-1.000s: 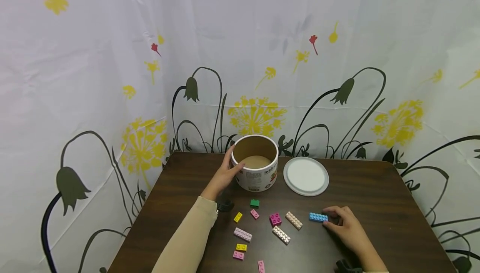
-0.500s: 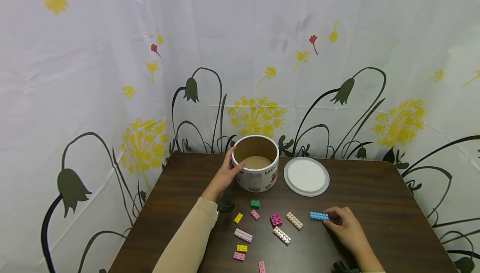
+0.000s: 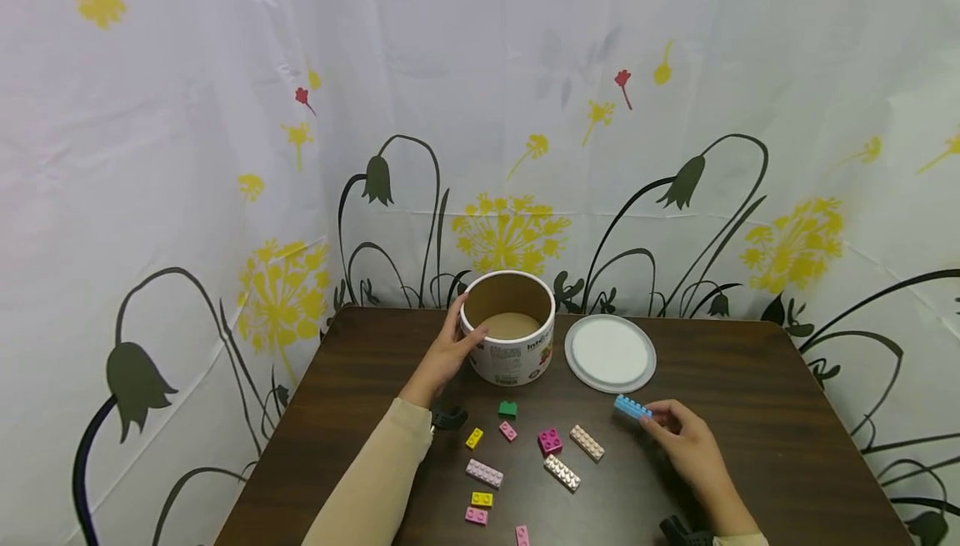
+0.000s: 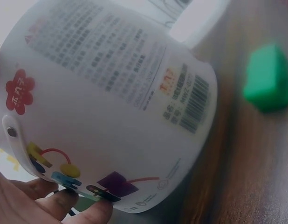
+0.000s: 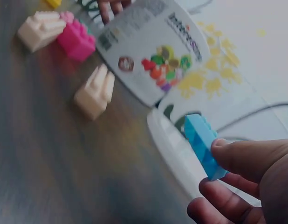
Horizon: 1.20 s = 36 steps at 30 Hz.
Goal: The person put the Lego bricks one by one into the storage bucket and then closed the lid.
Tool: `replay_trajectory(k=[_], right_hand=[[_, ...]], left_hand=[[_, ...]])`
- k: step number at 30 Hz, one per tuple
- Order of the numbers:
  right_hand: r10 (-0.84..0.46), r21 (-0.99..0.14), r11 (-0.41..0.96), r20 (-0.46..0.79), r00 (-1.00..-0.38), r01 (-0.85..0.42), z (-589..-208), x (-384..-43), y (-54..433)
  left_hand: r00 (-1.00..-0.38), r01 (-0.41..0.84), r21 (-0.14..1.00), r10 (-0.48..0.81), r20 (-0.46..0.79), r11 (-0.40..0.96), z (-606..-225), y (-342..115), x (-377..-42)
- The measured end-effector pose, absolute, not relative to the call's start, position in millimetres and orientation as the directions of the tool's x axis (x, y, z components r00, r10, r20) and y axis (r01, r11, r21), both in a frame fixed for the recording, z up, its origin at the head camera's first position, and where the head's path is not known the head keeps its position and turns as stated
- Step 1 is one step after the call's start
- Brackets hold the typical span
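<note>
My left hand point(image 3: 444, 358) grips the white bucket point(image 3: 508, 361) at its left side, thumb at the rim. In the left wrist view its fingers point(image 4: 95, 214) curve along the printed wall of the bucket. Inside, the bucket shows a bare tan bottom. On the right, my right hand point(image 3: 688, 438) pinches the end of a light blue toy brick point(image 3: 632, 407) between thumb and fingers. That brick is tilted and held above the table, its hollow underside partly showing in the right wrist view. The nearest other bricks to it are two beige ones, one of them a beige brick point(image 3: 587, 443).
A round white lid point(image 3: 610, 353) lies right of the bucket. Scattered on the dark wooden table point(image 3: 757, 413) are several bricks, among them a green brick point(image 3: 507, 409), a magenta brick point(image 3: 550, 441), a lilac brick point(image 3: 484, 473) and a yellow brick point(image 3: 482, 499). A flowered curtain point(image 3: 525, 112) hangs behind.
My right hand has lifted the blue brick off the table and moved it slightly up and left, tilting it. My left hand and the bucket stay in place.
</note>
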State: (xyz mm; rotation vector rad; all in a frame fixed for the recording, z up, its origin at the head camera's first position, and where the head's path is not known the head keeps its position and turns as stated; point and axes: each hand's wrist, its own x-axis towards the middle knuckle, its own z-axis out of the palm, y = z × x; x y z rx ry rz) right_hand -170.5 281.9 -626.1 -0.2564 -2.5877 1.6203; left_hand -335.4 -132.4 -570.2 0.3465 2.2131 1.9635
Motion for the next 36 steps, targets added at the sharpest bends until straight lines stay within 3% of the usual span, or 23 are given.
replay_trajectory(k=[6, 16, 20, 28, 33, 36], right_hand=[[0.134, -0.919, 0.395, 0.057, -0.989, 0.0, -592.9, -197.9, 254.5], [0.068, -0.969, 0.156, 0.202, -0.977, -0.189, -530.4, -259.0, 190.8], [0.065, -0.951, 0.141, 0.285, -0.956, -0.274, -517.2, -284.6, 161.0], [-0.066, -0.858, 0.388, 0.34, -0.938, -0.338, -521.9, -325.4, 114.3], [-0.162, -0.612, 0.676, 0.421, -0.893, -0.411, -531.7, -337.5, 95.6], [-0.173, -0.487, 0.772, 0.457, -0.872, -0.409, -534.5, -337.5, 89.0]], left_hand=[[-0.962, 0.067, 0.989, 0.271, 0.03, 0.128, -568.1, -132.2, -334.9], [-0.963, 0.083, 0.984, 0.266, 0.039, 0.156, -569.2, -134.4, -337.5], [-0.966, 0.073, 0.984, 0.257, 0.03, 0.16, -569.2, -135.5, -335.0], [-0.963, 0.067, 0.984, 0.27, 0.02, 0.166, -569.3, -133.3, -333.5], [-0.961, 0.058, 0.986, 0.275, 0.014, 0.154, -568.5, -133.7, -333.9], [-0.958, 0.072, 0.988, 0.286, 0.03, 0.139, -570.0, -134.6, -334.1]])
